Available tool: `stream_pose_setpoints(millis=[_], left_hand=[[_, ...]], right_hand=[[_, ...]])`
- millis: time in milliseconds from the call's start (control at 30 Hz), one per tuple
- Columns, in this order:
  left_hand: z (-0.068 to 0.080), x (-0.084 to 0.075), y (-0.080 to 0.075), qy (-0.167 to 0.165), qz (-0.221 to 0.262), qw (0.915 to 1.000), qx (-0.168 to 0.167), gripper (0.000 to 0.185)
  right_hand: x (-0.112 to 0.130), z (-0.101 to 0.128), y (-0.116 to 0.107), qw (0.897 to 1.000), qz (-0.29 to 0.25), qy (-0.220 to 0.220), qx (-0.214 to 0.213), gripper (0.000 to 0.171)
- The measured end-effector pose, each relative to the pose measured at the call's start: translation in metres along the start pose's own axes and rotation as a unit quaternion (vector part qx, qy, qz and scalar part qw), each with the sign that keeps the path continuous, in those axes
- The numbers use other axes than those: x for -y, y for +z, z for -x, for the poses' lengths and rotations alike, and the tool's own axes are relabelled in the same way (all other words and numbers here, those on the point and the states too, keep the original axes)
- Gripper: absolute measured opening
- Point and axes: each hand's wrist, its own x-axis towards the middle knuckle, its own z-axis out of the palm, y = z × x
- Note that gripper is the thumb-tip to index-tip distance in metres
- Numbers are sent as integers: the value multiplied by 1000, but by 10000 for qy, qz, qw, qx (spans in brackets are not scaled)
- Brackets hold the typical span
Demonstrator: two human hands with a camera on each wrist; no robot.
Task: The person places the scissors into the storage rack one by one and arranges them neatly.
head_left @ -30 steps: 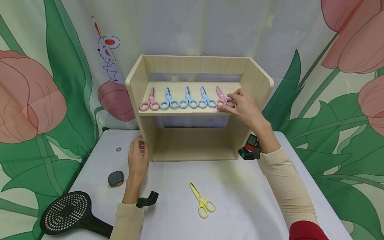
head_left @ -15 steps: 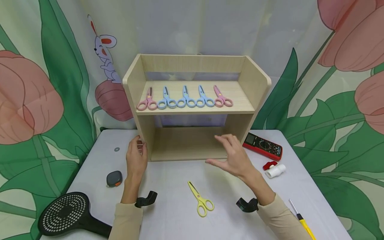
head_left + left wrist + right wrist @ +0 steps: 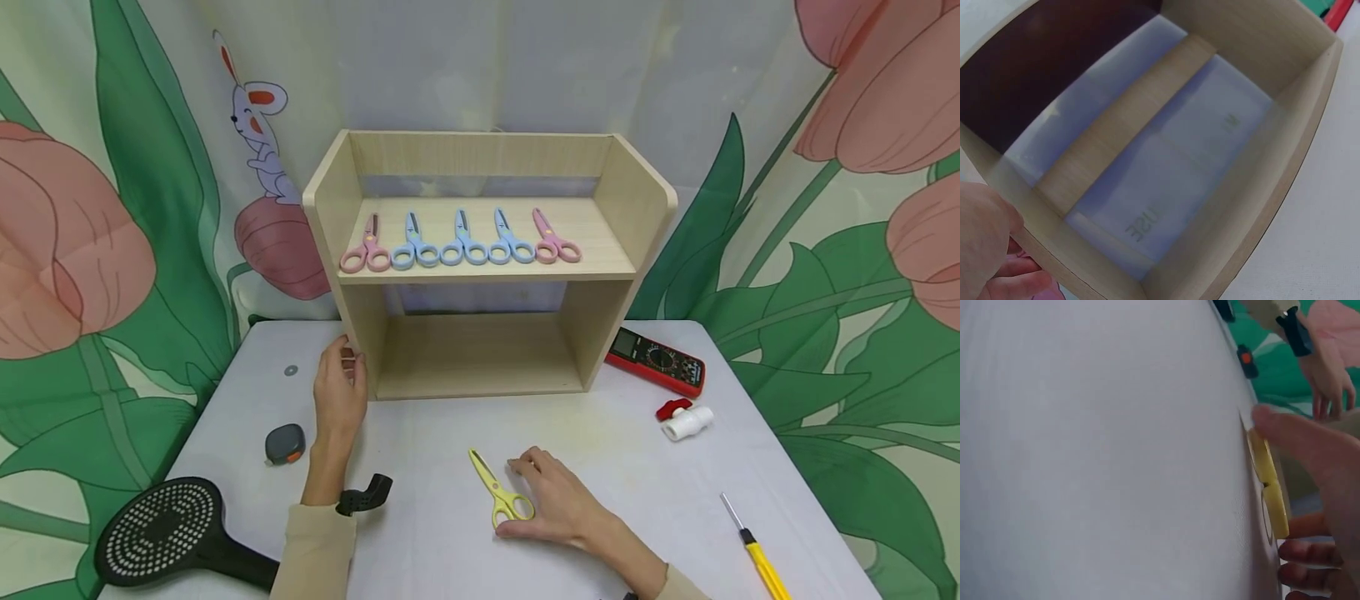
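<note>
My left hand (image 3: 339,392) rests against the outer left side of a light wooden shelf unit (image 3: 480,362), its fingers bent beside the panel's front edge. Yellow scissors (image 3: 491,480) lie on the white table, blades pointing away to the left. Over their handles, my right hand (image 3: 558,500) spreads its thumb and fingers; in the right wrist view the thumb is right at one end of the yellow handles (image 3: 1265,464) and the fingertips are near the other. On the upper board stand out pink scissors (image 3: 365,254) at the left, three blue scissors (image 3: 462,248) and pink scissors (image 3: 556,247) at the right, in a row.
At the left lie a black shower head (image 3: 165,529), a grey tape measure (image 3: 285,444) and a small grey disc (image 3: 291,370). To the right are a red multimeter (image 3: 660,362), a white valve with a red handle (image 3: 686,422) and a yellow-handled screwdriver (image 3: 761,562).
My right hand has left the rightmost pink scissors on the upper board and come down to the yellow scissors on the table. The left hand stays at the shelf's side.
</note>
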Motion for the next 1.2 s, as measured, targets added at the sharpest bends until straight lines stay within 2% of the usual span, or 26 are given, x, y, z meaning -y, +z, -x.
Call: stream_pose_setpoints(millis=[100, 300, 400, 467, 567, 700, 833, 1000, 1100, 1200], left_hand=[[0, -1, 0, -47, 24, 10000, 13, 37], [0, -1, 0, -100, 34, 9999, 44, 37], [0, -1, 0, -127, 26, 9999, 63, 38], [0, -1, 1, -153, 45, 9998, 80, 38], [0, -2, 1, -189, 58, 9997, 108, 38], [-1, -2, 1, -164, 34, 9998, 117, 38], [-1, -3, -1, -134, 63, 9998, 100, 38], [0, -2, -2, -157, 55, 9998, 108, 38], [0, -1, -2, -165, 49, 9998, 116, 38], [1, -1, -2, -168, 76, 9997, 138, 38]], right_hand=[[3, 5, 5, 9995, 16, -103, 285, 78], [8, 6, -1, 9965, -215, -391, 707, 57], [9, 4, -3, 9950, -374, -541, 748, 51], [8, 2, -6, 9957, -432, -682, 461, 47], [6, -6, -17, 9933, -413, -1030, -328, 46], [5, -23, -57, 9816, -270, -1287, -1385, 53], [3, -38, -112, 9723, -128, -953, -2130, 57], [-7, -57, -163, 9578, 126, -60, -2871, 56], [-16, -70, -184, 9493, 309, 517, -3086, 57], [-24, -84, -198, 9464, 317, 1057, -3037, 58]])
